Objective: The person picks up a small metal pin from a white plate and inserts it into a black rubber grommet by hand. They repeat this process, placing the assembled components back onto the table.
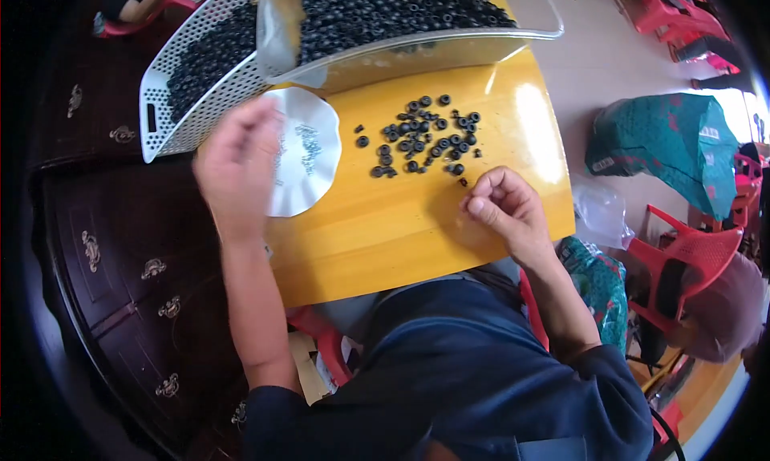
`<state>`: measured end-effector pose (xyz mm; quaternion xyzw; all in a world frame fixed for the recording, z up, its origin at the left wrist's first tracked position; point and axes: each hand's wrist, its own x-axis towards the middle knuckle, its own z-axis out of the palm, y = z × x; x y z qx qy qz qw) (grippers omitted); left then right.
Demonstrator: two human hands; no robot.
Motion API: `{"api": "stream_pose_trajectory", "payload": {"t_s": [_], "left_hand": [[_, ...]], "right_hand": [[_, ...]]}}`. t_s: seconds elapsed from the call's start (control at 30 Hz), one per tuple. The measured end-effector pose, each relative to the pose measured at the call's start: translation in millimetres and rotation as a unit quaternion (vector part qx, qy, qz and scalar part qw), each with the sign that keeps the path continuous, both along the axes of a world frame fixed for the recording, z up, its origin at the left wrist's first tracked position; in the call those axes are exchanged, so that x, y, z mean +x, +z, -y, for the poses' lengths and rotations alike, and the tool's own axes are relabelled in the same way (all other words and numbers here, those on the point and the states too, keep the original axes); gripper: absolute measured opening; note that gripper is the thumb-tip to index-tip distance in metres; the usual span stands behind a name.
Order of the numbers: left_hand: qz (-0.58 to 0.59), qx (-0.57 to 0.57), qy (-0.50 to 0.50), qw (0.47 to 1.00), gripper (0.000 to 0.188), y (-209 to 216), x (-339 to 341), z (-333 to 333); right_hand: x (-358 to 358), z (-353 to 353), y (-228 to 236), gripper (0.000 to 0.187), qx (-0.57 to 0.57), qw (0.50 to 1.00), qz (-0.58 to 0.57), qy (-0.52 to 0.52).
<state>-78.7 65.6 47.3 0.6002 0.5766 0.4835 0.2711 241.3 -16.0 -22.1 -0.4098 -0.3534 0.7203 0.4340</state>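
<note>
My left hand [241, 160], smeared by motion, hovers at the left edge of a white scalloped plate [321, 172]; its fingers are too blurred to read. On the plate lie small thin pieces [308, 144] of a pale metallic look. My right hand [511, 212] is over the right side of the yellow table [377, 252], thumb and fingertips pinched together. Whatever those fingertips hold is too small to make out. Just beyond them a loose group of small black ring-shaped parts [419, 146] is spread on the wood, some with holes showing.
A clear plastic bin [417, 56] full of black parts stands at the table's far side. Left of it, a white perforated basket [148, 108] holds more. Dark carved drawers [120, 260] flank the left. Rightward are a teal bag [658, 144] and a red chair [690, 252].
</note>
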Motion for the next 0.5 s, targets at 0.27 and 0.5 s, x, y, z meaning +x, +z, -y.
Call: {"api": "stream_pose_trajectory", "payload": {"t_s": [0.27, 0.5], "left_hand": [[-0.216, 0.076, -0.187, 0.955, 0.007, -63, 107, 38], [-0.308, 0.057, -0.202, 0.928, 0.016, -75, 126, 31]], "right_hand": [[13, -7, 2, 0.011, 0.042, 0.991, 0.124, -0.012], [8, -2, -7, 0.008, 0.078, 0.973, 0.216, -0.019]]}}
